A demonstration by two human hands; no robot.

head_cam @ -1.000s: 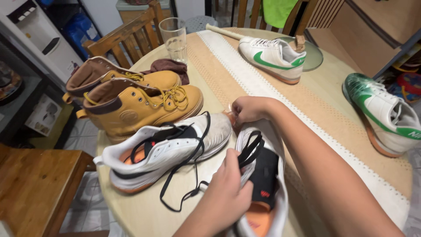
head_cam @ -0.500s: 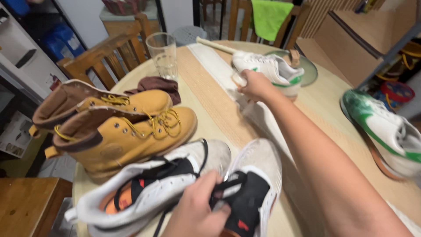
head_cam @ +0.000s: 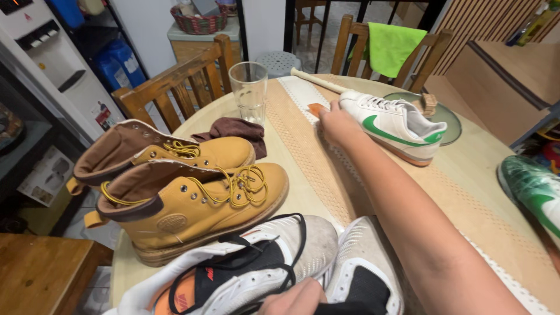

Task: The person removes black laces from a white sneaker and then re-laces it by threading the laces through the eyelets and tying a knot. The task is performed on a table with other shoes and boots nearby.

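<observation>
On the round worktop [head_cam: 466, 175], the right hand [head_cam: 335, 119] pinches a small orange piece [head_cam: 317, 109] beside the white-and-green sneaker [head_cam: 394, 123]. The left hand [head_cam: 294, 300] rests, grip unclear, on the light, soft grey sneaker [head_cam: 361, 262], probably best gripped by its collar.

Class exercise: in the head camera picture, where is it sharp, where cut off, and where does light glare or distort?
Head view: tan boots sharp, evenly lit; left hand cropped by the bottom edge; green-and-white sneaker cropped at right; drinking glass shows soft reflections; chairs lean outward, wide-angle distortion.
</observation>
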